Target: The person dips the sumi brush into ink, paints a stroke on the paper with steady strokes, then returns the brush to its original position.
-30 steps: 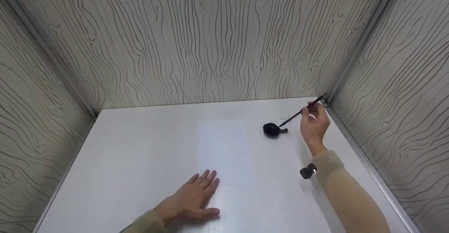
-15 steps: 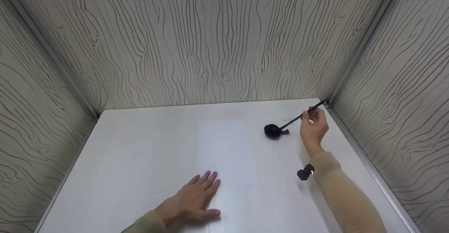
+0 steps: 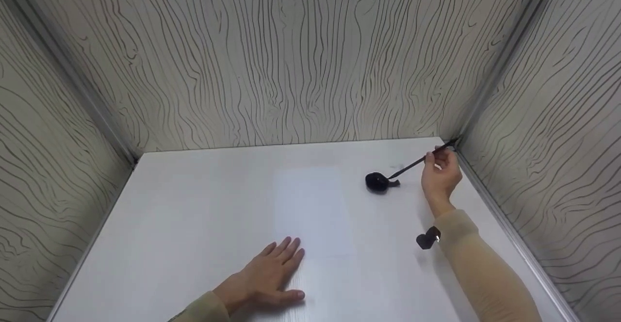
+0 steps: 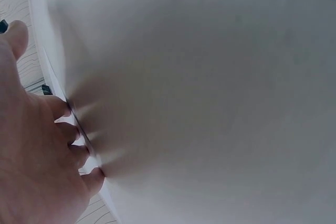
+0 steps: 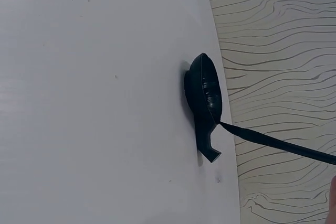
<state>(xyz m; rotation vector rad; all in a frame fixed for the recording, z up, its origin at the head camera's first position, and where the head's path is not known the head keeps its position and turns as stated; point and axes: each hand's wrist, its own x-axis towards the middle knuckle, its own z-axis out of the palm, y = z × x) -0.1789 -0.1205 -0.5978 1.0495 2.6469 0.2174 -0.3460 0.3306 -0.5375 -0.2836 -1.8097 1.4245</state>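
Observation:
My right hand (image 3: 440,176) pinches a slim dark brush (image 3: 412,165) between thumb and fingers. The brush slants down to the left, its pointed tip right at the rim of a small black ink dish (image 3: 376,182) with a short handle. In the right wrist view, the tip meets the rim of the dish (image 5: 197,90) near the handle, and dark, glossy ink shows inside. Only fingers (image 5: 332,203) of this hand show there. Flat on the table lies my left hand (image 3: 267,274), fingers spread, its fingertips at the lower left edge of a faint white sheet of paper (image 3: 313,205).
The white table (image 3: 194,201) is enclosed by wood-grain panels (image 3: 291,60) at the back and both sides, with metal rails in the corners. A small black device (image 3: 428,238) sticks out from the right sleeve cuff.
My right hand has shifted slightly right, and the brush lies at a flatter slant, its tip staying near the dish rim. The left hand and the dish hold their places.

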